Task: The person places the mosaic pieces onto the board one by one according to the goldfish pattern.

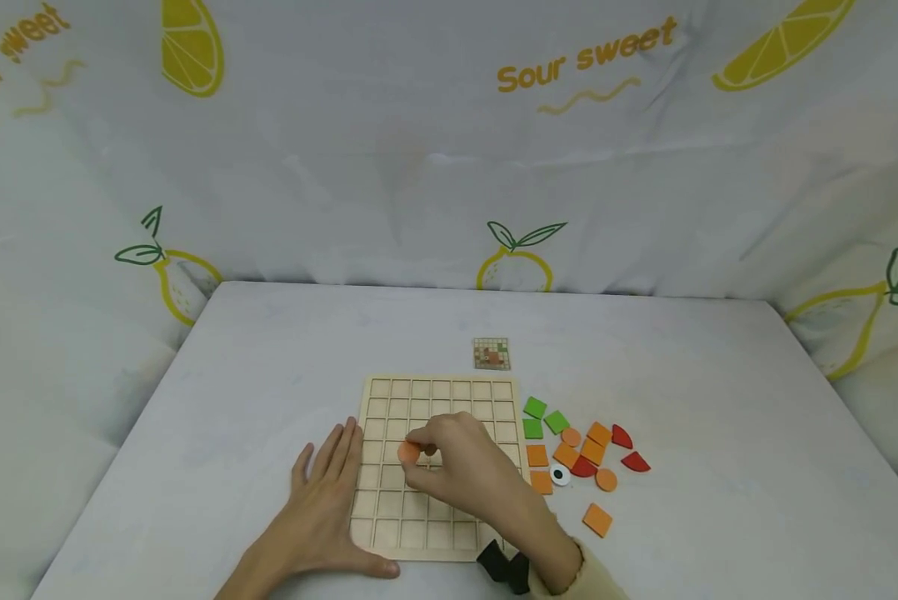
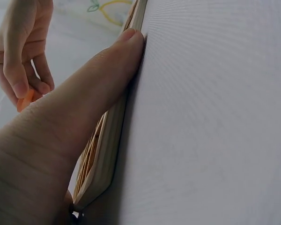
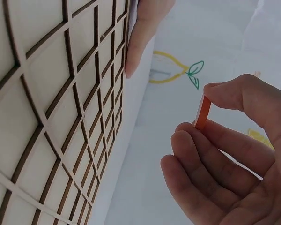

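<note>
The right hand [image 1: 467, 467] pinches an orange disc [image 1: 408, 452] by its edge between thumb and finger, over the grid board [image 1: 389, 477] and clear of its surface. The disc is thin, so a slight roll of the fingertips could tip it free — it might then land across a divider rather than flat in a cell. The left hand [image 1: 325, 508] lies with fingers extended along the board's left edge, thumb at the near edge, gripping nothing (it seems to brace rather than clamp). Too hard a sideways push there could slide the board into the orange squares [image 1: 536, 456] at its right edge. The black pieces [image 1: 494, 562] sit just beside the right forearm [image 1: 550, 546] — a low sweep could scatter them.
</note>
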Tool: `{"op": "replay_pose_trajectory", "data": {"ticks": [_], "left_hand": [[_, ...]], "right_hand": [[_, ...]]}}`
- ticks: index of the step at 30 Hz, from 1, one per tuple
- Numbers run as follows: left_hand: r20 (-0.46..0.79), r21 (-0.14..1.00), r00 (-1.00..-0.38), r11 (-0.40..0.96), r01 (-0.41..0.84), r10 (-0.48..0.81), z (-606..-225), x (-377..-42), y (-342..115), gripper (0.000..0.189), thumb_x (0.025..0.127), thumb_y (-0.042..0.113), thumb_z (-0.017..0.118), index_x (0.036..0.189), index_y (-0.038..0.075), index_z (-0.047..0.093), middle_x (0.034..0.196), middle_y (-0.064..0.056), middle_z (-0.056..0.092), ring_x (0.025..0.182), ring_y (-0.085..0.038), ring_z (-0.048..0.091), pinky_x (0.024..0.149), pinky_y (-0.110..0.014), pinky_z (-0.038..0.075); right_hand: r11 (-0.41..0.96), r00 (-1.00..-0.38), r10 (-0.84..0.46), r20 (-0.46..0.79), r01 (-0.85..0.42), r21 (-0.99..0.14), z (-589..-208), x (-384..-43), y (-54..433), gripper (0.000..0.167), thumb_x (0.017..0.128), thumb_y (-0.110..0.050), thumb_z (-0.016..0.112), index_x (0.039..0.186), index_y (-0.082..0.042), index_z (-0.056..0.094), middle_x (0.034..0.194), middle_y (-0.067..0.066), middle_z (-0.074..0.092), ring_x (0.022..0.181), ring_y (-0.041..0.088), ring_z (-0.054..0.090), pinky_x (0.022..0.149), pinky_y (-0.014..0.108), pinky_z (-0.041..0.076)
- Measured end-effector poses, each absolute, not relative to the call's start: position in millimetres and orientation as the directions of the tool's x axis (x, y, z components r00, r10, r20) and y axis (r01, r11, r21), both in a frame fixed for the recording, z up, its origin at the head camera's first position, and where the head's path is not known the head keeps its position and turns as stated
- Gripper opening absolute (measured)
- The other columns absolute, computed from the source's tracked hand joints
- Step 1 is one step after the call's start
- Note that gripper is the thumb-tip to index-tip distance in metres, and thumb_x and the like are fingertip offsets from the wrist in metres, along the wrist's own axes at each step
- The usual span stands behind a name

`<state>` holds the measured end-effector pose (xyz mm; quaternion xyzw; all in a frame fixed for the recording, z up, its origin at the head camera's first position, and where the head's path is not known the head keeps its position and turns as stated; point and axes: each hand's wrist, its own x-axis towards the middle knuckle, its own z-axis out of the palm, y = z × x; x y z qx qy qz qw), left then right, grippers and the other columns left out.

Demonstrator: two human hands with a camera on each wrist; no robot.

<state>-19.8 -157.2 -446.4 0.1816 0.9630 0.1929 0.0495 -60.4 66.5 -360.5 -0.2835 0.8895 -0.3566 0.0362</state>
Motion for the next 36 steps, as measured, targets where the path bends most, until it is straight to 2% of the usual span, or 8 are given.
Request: {"op": "replay_pose_trajectory", "data": {"ticks": [4,12,18,21,23,28,34,36], "left_hand": [[-0.039,0.41,-0.93,0.855,0.318,0.365,-445.7,-20.5,-154.6,0.165,0.046,0.092,0.076,0.162,-0.005,0.011,0.172,-0.024,0.006,0.159,-0.044,0.01,0.117,-0.073,0.007],[-0.07,0.396,-0.929,0.865,0.309,0.364,-444.2,-22.0,-151.5,0.166,0.046,0.098,0.069,0.162,-0.005,0.01,0.172,-0.024,0.004,0.159,-0.044,0.01,0.117,-0.073,0.008],[-0.153,0.458,-0.895,0.833,0.311,0.418,-436.7,-35.1,-162.5,0.169,0.043,0.09,0.079,0.163,-0.001,0.003,0.173,-0.021,-0.002,0.161,-0.041,0.004,0.12,-0.071,0.004],[-0.133,0.453,-0.895,0.83,0.327,0.425,-436.8,-45.0,-168.3,0.166,0.045,0.09,0.079,0.164,0.001,0.004,0.173,-0.019,0.001,0.161,-0.041,0.006,0.122,-0.069,0.008],[-0.104,0.444,-0.897,0.827,0.345,0.43,-438.6,-50.7,-169.8,0.162,0.049,0.091,0.077,0.164,0.002,0.004,0.173,-0.018,0.003,0.161,-0.041,0.007,0.123,-0.069,0.01],[-0.036,0.413,-0.899,0.826,0.384,0.437,-445.9,-53.8,-171.0,0.156,0.053,0.095,0.069,0.164,0.004,0.008,0.173,-0.016,0.008,0.161,-0.039,0.009,0.123,-0.066,0.01],[0.065,0.313,-0.904,0.852,0.42,0.422,-454.4,-48.0,-171.8,0.148,0.059,0.1,0.057,0.163,0.003,0.017,0.172,-0.016,0.018,0.159,-0.037,0.018,0.122,-0.059,0.013],[0.091,0.284,-0.906,0.861,0.422,0.414,-456.9,-46.2,-172.1,0.145,0.062,0.099,0.056,0.163,0.003,0.018,0.172,-0.016,0.02,0.159,-0.037,0.021,0.122,-0.057,0.014]], "right_hand": [[0.593,-0.853,-0.507,0.124,-0.45,-0.668,-362.5,-64.0,60.3,0.012,0.082,-0.004,0.071,0.074,-0.013,0.071,0.074,-0.005,0.072,0.075,0.014,0.068,0.073,0.022,0.054],[0.604,-0.863,-0.497,0.093,-0.42,-0.677,-368.5,-69.5,53.0,0.007,0.08,-0.003,0.071,0.078,-0.008,0.075,0.077,0.001,0.074,0.071,0.012,0.062,0.069,0.018,0.049],[0.593,-0.856,-0.51,0.08,-0.418,-0.688,-374.5,-70.5,44.7,0.005,0.078,-0.003,0.072,0.078,-0.006,0.076,0.075,0.001,0.073,0.065,0.005,0.055,0.065,0.015,0.048],[0.594,-0.855,-0.515,0.064,-0.41,-0.692,-378.4,-69.9,38.6,0.011,0.077,-0.003,0.072,0.085,-0.004,0.08,0.077,0.002,0.074,0.062,0.0,0.051,0.06,0.013,0.046],[0.614,-0.859,-0.509,0.049,-0.403,-0.679,-381.6,-69.4,35.5,0.014,0.077,-0.004,0.072,0.088,-0.004,0.081,0.08,0.003,0.076,0.064,0.0,0.052,0.061,0.013,0.047],[0.67,-0.872,-0.489,0.004,-0.378,-0.639,-389.2,-67.3,28.2,0.018,0.075,-0.01,0.073,0.091,-0.009,0.082,0.089,0.0,0.079,0.074,0.002,0.063,0.065,0.014,0.049],[0.655,-0.854,-0.52,0.025,-0.417,-0.63,-398.7,-66.1,20.8,0.008,0.077,-0.011,0.073,0.081,-0.012,0.079,0.077,-0.006,0.069,0.062,-0.001,0.045,0.055,0.014,0.04],[0.651,-0.85,-0.526,0.039,-0.431,-0.624,-401.3,-65.2,18.8,0.007,0.077,-0.012,0.074,0.082,-0.012,0.08,0.078,-0.006,0.069,0.063,-0.002,0.044,0.055,0.013,0.04]]}}
